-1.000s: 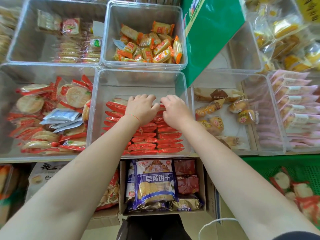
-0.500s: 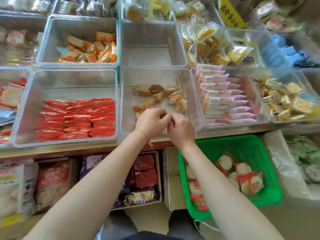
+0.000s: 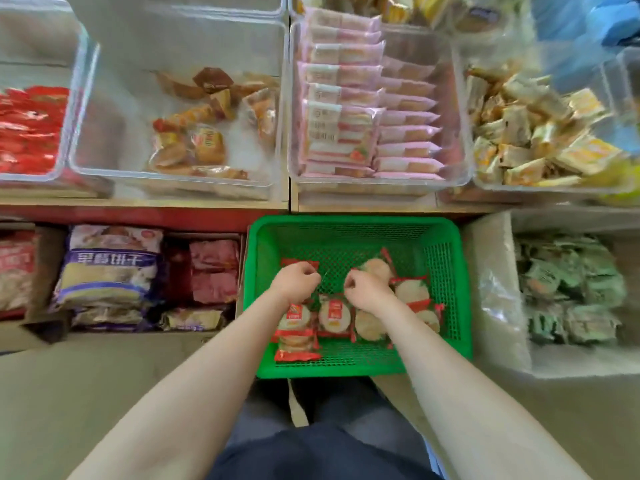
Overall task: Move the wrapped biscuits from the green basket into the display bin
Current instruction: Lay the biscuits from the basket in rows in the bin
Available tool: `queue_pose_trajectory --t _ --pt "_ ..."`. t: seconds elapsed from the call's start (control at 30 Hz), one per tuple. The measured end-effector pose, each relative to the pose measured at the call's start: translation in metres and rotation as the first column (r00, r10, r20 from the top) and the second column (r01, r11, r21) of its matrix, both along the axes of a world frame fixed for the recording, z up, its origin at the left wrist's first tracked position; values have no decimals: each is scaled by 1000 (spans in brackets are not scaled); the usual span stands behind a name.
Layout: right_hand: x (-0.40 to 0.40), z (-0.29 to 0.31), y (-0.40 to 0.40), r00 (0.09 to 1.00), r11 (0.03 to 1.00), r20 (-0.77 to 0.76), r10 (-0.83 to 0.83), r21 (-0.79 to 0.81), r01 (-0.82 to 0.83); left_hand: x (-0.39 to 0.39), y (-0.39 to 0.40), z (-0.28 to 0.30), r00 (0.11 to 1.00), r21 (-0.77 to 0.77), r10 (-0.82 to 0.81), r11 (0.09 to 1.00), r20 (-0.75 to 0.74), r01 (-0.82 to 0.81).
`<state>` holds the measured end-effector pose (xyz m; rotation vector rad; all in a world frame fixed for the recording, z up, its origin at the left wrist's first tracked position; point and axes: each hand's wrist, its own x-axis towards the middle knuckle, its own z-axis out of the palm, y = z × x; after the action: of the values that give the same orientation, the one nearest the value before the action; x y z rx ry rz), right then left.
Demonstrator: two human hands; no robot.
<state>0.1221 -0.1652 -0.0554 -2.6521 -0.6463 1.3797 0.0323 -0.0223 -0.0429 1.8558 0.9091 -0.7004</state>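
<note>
The green basket stands on the floor below the shelf and holds several round biscuits in red-edged wrappers. Both my hands are down inside it. My left hand hovers with curled fingers over a red-wrapped biscuit at the basket's left. My right hand, also curled, sits beside a round biscuit. The fingertips are hidden under the knuckles, so a grip cannot be made out. The clear display bin with rows of red-wrapped biscuits is at the far left of the shelf.
Clear bins line the shelf: brown pastries, pink packs, yellow snacks. Under the shelf sit cartons of bagged biscuits on the left and a bag of green packets on the right.
Both hands left the red-biscuit bin, passed over the shelf edge and dropped into the green basket. My view swung right and down to follow them.
</note>
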Motion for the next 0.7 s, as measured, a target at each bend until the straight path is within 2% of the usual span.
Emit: queue_pose_trajectory --t 0.17,0.33,0.47,0.53,0.6,0.67,0.7 --pt "-8 -39 -9 991 998 -118 60 14 -59 -19 -24 -41 979 37 -58 997 -194 66" --pt "-12 -59 -2 976 979 -91 197 -27 -200 -36 -37 -62 935 222 -168 944 -312 243" --pt "-16 -64 0 958 956 -95 271 -89 -279 -38 -44 -64 853 83 -303 925 -424 370" --pt "-17 -64 0 941 934 -106 321 -127 -333 -37 -39 -63 863 68 -305 930 -403 360" --pt "-15 -62 0 932 923 -120 342 -143 -357 -35 -29 -61 923 84 -213 964 -321 251" --pt "-9 -57 1 947 948 -138 290 -93 -304 -32 -17 -53 974 40 43 999 -222 -35" --pt "-5 -54 1 961 970 -160 228 -51 -238 -29 -11 -48 960 -23 225 972 -166 -232"
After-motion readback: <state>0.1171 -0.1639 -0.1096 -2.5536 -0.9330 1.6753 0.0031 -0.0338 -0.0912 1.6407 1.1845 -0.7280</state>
